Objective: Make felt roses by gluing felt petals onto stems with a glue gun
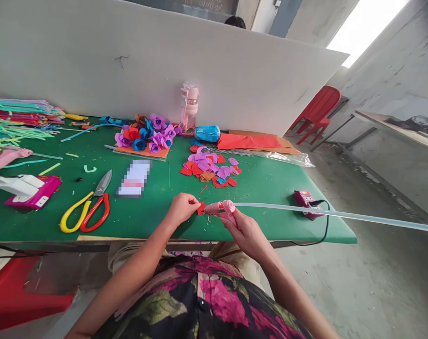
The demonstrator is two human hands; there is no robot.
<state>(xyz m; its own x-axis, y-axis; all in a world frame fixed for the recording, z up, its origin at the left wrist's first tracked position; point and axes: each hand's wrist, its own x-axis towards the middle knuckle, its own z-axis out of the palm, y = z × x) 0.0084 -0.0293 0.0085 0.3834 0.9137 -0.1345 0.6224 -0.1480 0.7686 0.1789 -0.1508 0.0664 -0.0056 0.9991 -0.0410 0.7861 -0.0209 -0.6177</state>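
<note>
Currently, left grip (183, 207): pinching the red petal (201, 208) over the desk (270, 186).
Right grip (247, 230): wrapped around the pink glue gun (217, 208).
Glue gun: lies crosswise, pointing left at the petal; contact, I can't tell.

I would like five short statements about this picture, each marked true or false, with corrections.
1. The right hand holds a pink plastic glue gun. True.
2. The metal scissors with yellow and red handles lie on the green table. True.
3. The left hand holds these scissors. False: it pinches a small red paper-like piece.
4. The tall pink bottle stands left of the blue plastic packet. True.
5. All paper-like flowers are purple. False: red flowers and blue flowers show too.
</note>
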